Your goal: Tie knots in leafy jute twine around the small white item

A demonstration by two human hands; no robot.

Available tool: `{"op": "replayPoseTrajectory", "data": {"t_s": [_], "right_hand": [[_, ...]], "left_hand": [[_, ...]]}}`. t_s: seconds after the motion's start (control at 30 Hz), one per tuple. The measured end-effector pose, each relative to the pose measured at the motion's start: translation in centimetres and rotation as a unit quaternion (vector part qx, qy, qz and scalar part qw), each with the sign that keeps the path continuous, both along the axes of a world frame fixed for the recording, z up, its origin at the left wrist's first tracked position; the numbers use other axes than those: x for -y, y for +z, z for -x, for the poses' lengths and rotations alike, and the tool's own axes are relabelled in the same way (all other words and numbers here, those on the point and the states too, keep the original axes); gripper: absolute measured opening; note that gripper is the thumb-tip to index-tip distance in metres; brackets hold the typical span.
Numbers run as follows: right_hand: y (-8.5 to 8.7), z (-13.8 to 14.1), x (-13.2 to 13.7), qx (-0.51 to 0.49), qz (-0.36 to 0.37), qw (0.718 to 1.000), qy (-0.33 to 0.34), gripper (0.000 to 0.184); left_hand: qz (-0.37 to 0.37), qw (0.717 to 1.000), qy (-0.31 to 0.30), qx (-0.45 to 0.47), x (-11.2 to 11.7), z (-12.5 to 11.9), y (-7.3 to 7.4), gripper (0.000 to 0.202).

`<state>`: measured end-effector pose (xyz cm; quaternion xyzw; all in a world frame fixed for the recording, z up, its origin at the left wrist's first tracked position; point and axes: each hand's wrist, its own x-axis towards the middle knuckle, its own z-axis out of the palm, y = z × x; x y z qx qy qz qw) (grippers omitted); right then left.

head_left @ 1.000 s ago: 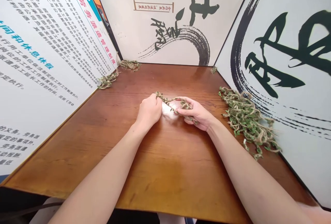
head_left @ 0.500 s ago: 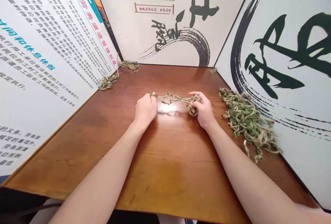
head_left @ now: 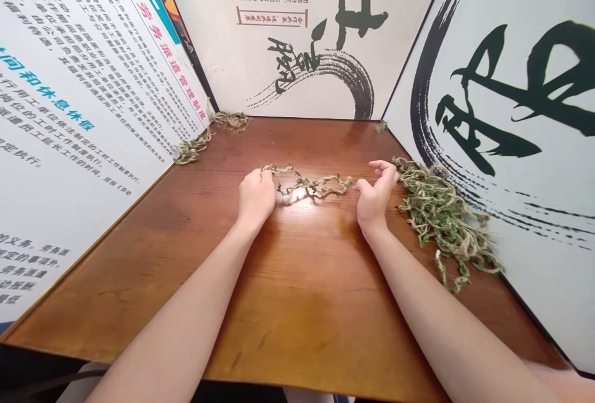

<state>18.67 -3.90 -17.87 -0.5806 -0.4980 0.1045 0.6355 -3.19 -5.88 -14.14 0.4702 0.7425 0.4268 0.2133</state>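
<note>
A leafy twine garland [head_left: 320, 187], tan cord with small green leaves, stretches rightward over the middle of the table. My left hand [head_left: 256, 197] is closed around its left end. The garland's right end stops just short of my right hand [head_left: 375, 195], which holds nothing, its thumb and fingers apart. Close beyond my right hand, a large tangled pile of similar leafy twine [head_left: 441, 214] lies against the right panel.
The brown wooden table [head_left: 279, 304] is walled by printed panels on the left, back and right. Small bunches of leafy twine lie at the left edge [head_left: 193, 149], the back left corner [head_left: 231, 120] and the back right corner [head_left: 382, 126].
My right hand has let go of the garland's bunched right end and moved right, fingers opening. The garland now extends loose from my left hand, which has hardly moved.
</note>
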Motion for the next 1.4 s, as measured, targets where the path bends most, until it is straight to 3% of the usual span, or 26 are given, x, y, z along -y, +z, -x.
{"op": "replayPoseTrajectory", "data": {"t_s": [0.07, 0.1, 0.13, 0.2, 0.3, 0.37, 0.47, 0.7, 0.83, 0.9, 0.97, 1.07, 1.13, 1.23, 1.4], "right_hand": [[0.8, 0.7, 1.0, -0.004, -0.051, 0.998, 0.041, 0.028], [1.1, 1.1, 1.4, -0.010, -0.052, 0.994, 0.101, 0.021], [1.3, 1.5, 1.8, -0.006, -0.025, 0.984, 0.176, 0.015], [1.4, 2.2, 2.3, 0.034, 0.054, 0.952, 0.301, 0.021], [0.9, 2.9, 2.4, 0.091, 0.117, 0.915, 0.376, 0.032], [0.6, 3.0, 2.3, 0.105, 0.123, 0.907, 0.389, 0.035], [0.3, 2.8, 1.9, 0.081, 0.130, 0.911, 0.383, 0.036], [-0.1, 2.2, 0.9, -0.038, 0.157, 0.958, 0.235, 0.034], [0.4, 2.2, 0.9, -0.116, 0.131, 0.969, 0.174, 0.066], [0.9, 2.3, 1.2, -0.146, 0.110, 0.964, 0.192, 0.050], [1.3, 2.6, 1.6, -0.168, 0.131, 0.939, 0.269, 0.033], [1.5, 3.0, 1.8, -0.182, 0.201, 0.878, 0.395, 0.042], [1.3, 3.2, 1.7, -0.182, 0.221, 0.853, 0.436, 0.047], [0.9, 3.0, 1.4, -0.188, 0.202, 0.849, 0.450, 0.045], [0.5, 2.5, 1.1, -0.196, 0.174, 0.853, 0.452, 0.041]], "left_hand": [[-0.004, 1.000, -0.023, 0.001, 0.3, -0.6, 0.0, 0.035], [-0.006, 0.999, -0.039, 0.004, 0.5, -1.0, 0.0, 0.035], [-0.009, 0.998, -0.058, 0.009, 0.8, -1.4, 0.0, 0.034], [-0.016, 0.995, -0.100, 0.020, 1.3, -2.2, 0.0, 0.033], [-0.019, 0.985, -0.171, 0.031, 1.9, -3.1, -0.3, 0.031], [-0.014, 0.979, -0.202, 0.024, 2.1, -3.4, -0.5, 0.031], [-0.003, 0.982, -0.190, 0.019, 2.0, -3.4, -0.8, 0.033], [0.010, 0.992, -0.119, 0.051, 1.5, -3.0, -0.4, 0.035], [0.006, 0.989, -0.134, 0.055, 1.5, -2.9, -0.6, 0.035], [0.000, 0.986, -0.156, 0.056, 1.4, -2.9, -1.0, 0.033], [-0.006, 0.982, -0.178, 0.059, 1.5, -2.9, -1.3, 0.033], [-0.022, 0.967, -0.243, 0.078, 1.6, -3.0, -1.4, 0.032], [-0.036, 0.942, -0.315, 0.108, 1.8, -3.2, -1.4, 0.031], [-0.035, 0.911, -0.392, 0.125, 2.2, -3.6, -1.3, 0.034], [-0.017, 0.912, -0.402, 0.082, 2.4, -3.7, -1.2, 0.035]]}}
